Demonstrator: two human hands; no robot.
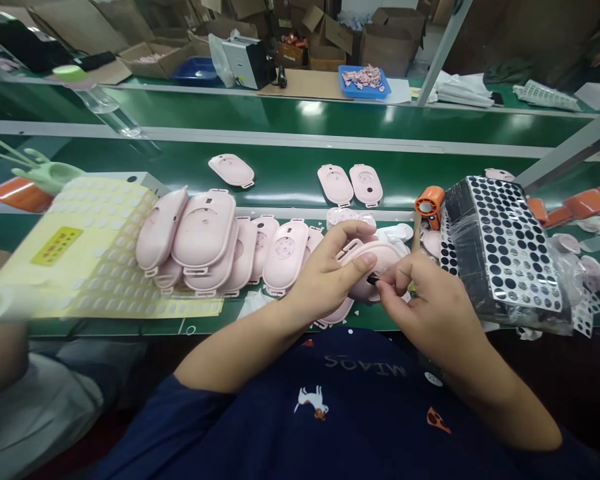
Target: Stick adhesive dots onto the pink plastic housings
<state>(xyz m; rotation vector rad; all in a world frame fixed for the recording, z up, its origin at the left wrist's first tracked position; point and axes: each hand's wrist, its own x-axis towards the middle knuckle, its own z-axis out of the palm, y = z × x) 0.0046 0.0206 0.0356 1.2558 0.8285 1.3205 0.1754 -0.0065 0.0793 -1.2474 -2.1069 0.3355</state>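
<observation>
My left hand [333,270] is closed round a pink oval cover [363,288], its thumb lying on the cover's face. Between the thumb and finger of my right hand [420,290] is a small black sticker [373,278], at the cover's surface. Left of my hands, several similar pink covers [205,230] are piled and overlapped along the bench edge. On the right, a sheet of black round stickers [517,247] lies on a dark, plastic-wrapped box.
A yellow sheet of pale round stickers [90,247] lies at the left. Pink covers [336,185] rest on the green belt ahead. An orange device [430,203] stands right of my hands. A blue tray [364,81] of pink parts is on the shelf. Another person's arm [3,360] is far left.
</observation>
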